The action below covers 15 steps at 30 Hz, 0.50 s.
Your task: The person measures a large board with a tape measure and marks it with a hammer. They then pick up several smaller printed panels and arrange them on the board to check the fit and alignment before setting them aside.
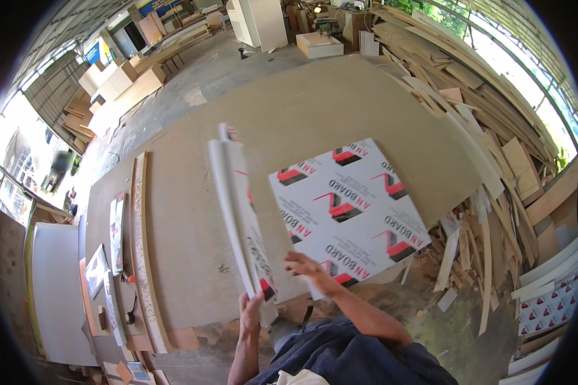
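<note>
My left hand (251, 313) is wrapped round the near end of a few narrow white boards (231, 199) stood on edge. Red and black print shows on their right side, and they look smeared by motion. To their right, a square white printed board (350, 208) lies on the large tan worktop (315, 96). My right hand (311, 269) is at this board's near left corner, with its fingers stretched toward the narrow boards. Whether the fingertips touch either one, I cannot tell.
A long wooden strip (145, 256) lies along the worktop's left side. Beyond it are printed offcuts (117, 231) and a tape measure (130, 317). Scrap wood (469, 247) heaps at the right edge, below stacked planks (456, 70). Cabinets (258, 25) stand at the back.
</note>
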Motion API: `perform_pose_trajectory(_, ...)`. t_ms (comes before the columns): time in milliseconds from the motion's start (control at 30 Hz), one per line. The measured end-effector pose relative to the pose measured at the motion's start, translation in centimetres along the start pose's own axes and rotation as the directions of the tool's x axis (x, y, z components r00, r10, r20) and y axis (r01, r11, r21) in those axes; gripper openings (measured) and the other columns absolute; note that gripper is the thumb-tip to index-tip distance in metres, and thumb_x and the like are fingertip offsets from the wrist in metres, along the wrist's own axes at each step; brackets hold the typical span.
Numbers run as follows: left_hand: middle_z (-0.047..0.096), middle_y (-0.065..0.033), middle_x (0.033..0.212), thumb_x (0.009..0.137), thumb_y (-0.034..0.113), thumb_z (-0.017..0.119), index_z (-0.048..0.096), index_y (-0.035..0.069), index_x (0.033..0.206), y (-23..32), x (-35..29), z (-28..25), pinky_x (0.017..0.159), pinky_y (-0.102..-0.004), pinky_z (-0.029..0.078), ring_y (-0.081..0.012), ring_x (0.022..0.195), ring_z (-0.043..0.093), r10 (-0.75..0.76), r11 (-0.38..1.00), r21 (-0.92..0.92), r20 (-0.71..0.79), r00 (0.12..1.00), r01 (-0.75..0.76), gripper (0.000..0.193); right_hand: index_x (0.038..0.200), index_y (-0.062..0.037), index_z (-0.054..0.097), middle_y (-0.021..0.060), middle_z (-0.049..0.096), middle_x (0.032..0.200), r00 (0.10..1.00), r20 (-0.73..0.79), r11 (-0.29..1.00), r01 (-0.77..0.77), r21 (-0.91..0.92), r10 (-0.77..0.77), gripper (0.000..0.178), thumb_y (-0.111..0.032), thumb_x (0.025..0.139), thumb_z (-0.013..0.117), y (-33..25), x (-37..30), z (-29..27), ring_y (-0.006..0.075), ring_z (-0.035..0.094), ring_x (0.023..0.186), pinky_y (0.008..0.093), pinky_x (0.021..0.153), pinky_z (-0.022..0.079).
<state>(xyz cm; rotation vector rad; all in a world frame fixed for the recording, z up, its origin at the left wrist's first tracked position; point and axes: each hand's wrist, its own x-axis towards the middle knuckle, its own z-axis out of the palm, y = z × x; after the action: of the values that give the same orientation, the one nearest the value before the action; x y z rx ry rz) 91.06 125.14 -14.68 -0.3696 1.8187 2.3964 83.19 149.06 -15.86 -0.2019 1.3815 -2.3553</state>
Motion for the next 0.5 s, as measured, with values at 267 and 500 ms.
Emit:
perform_pose_trajectory(267,0.064,-0.0011,0.116,0.090,0.029,0.076,0.055,0.001,0.141,-3.9,-2.4,13.8,0.089,-0.0267,0.046,-0.0102,0.103,0.058,-0.077,0.985,0.171,0.238,0.968,0.036,0.061,0.137,0.0039,0.052,0.0085,0.066,0.118,0.979,-0.188,0.982,0.114,0.150,-0.084,0.061,-0.022,0.090,0.080,-3.8,-5.2,-5.2,0.0158,0.063,0.107,0.0312,0.095,0.051)
perform_pose_trajectory(500,0.057,-0.0116,0.113,0.076,0.021,0.087,0.048,-0.005,0.142,-5.7,0.4,12.7,0.091,-0.0380,0.047,-0.0237,0.105,0.058,0.227,0.799,0.544,0.123,0.966,-0.257,0.080,0.126,0.0032,0.056,0.0113,0.066,0.109,0.730,-0.623,0.959,0.246,-0.142,-0.280,0.055,-0.017,0.081,0.079,-3.5,-9.0,-17.3,0.0186,0.064,0.098,0.0337,0.086,0.054)
